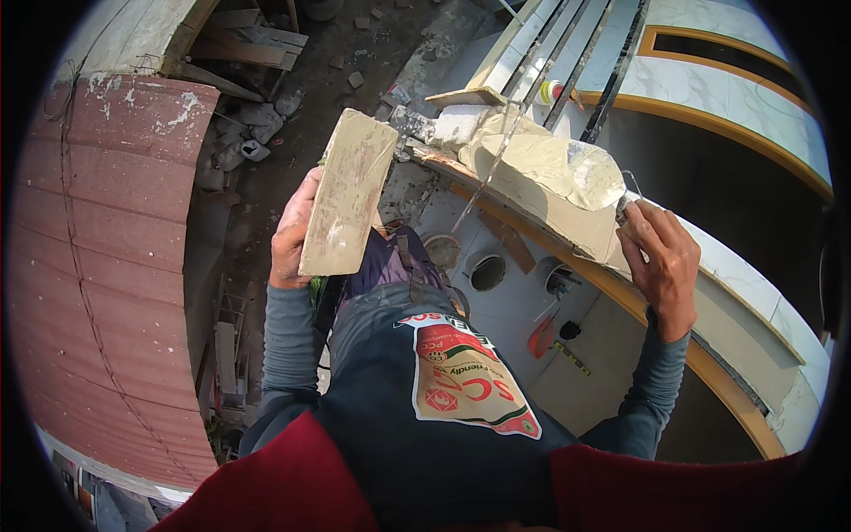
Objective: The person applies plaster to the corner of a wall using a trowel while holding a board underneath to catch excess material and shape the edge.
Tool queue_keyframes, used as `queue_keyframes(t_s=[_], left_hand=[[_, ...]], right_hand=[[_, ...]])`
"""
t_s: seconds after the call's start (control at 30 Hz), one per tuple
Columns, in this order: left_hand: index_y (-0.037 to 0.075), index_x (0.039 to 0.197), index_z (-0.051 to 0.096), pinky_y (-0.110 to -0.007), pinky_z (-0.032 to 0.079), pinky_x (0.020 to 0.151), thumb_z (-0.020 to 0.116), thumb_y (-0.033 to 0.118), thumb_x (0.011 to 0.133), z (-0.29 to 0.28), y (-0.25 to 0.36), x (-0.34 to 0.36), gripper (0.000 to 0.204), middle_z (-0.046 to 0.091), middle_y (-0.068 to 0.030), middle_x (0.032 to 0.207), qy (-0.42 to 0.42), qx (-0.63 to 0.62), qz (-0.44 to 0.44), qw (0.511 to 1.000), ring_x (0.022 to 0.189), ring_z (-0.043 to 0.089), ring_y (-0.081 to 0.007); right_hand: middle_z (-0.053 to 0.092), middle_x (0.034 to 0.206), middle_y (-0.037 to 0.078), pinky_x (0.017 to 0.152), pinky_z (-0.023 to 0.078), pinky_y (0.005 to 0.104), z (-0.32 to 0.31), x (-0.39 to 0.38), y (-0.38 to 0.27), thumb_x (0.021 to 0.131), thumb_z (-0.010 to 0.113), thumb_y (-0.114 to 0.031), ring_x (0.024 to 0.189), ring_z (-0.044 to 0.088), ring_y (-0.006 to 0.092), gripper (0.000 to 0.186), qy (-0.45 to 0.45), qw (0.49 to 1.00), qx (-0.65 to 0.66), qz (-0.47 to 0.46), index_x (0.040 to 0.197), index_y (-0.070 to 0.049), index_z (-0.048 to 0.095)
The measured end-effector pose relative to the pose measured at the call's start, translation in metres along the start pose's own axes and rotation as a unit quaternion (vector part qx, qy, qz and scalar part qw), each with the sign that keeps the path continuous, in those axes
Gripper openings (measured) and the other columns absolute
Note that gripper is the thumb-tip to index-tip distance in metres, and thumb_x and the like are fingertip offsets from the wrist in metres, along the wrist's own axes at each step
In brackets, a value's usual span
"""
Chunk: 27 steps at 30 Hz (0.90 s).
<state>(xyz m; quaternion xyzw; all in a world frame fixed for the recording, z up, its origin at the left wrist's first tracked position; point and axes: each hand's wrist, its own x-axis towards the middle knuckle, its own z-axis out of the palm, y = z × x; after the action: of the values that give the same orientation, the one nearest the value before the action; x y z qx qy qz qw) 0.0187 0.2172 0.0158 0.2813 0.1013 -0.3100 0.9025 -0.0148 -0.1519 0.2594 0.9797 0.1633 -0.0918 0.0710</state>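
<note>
My left hand (296, 232) grips a plastering float (350, 191) from behind. Its long rectangular face, smeared with dried cement, is turned up toward me and tilted; the handle is mostly hidden. On the right, my right hand (658, 257) is closed around the handle of a trowel (596, 177), whose rounded blade is coated in wet mortar. The blade lies against a heap of pale wet mortar (527, 155) on the ledge (554, 213). A thin metal rod (492, 168) slants across the mortar.
Dark metal bars (572, 66) run away beyond the mortar. Below the ledge stand buckets (487, 271) and a container of tools (557, 277) on a tiled floor. A reddish corrugated roof (124, 266) fills the left, with rubble-strewn ground (341, 66) beside it.
</note>
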Motion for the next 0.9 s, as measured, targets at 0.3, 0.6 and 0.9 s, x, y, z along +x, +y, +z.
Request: queue_keyframes(t_s=[0.3, 0.6, 0.9], left_hand=[[-0.005, 0.141, 0.034, -0.036, 0.047, 0.102, 0.054, 0.017, 0.071, 0.002, 0.001, -0.002, 0.076, 0.053, -0.0200, 0.134, 0.013, -0.009, -0.017, 1.000, 0.119, 0.060, -0.0261], [-0.006, 0.141, 0.035, -0.037, 0.047, 0.103, 0.053, 0.018, 0.072, 0.000, -0.001, -0.001, 0.075, 0.053, -0.0208, 0.135, 0.004, -0.001, -0.009, 1.000, 0.120, 0.059, -0.0269], [-0.006, 0.141, 0.035, -0.038, 0.047, 0.103, 0.052, 0.018, 0.073, 0.001, 0.000, -0.006, 0.074, 0.053, -0.0215, 0.135, 0.009, -0.008, -0.009, 1.000, 0.120, 0.059, -0.0275]], right_hand=[[0.067, 0.105, 0.000, 0.065, 0.048, 0.0305, -0.014, 0.045, -0.002, 0.078, 0.071, -0.006, 0.079, 0.059, 0.0172, 0.044, -0.022, 0.985, -0.142, -0.095, 0.121, -0.015, 0.067], [0.065, 0.110, -0.002, 0.072, 0.048, 0.0303, -0.036, 0.079, 0.000, 0.079, 0.069, -0.011, 0.085, 0.056, 0.0171, 0.044, -0.099, 0.967, -0.178, -0.153, 0.122, -0.014, 0.067], [0.069, 0.104, -0.002, 0.068, 0.050, 0.0305, -0.060, 0.068, 0.003, 0.078, 0.072, -0.008, 0.083, 0.059, 0.0173, 0.040, -0.075, 0.966, -0.185, -0.162, 0.118, -0.016, 0.070]])
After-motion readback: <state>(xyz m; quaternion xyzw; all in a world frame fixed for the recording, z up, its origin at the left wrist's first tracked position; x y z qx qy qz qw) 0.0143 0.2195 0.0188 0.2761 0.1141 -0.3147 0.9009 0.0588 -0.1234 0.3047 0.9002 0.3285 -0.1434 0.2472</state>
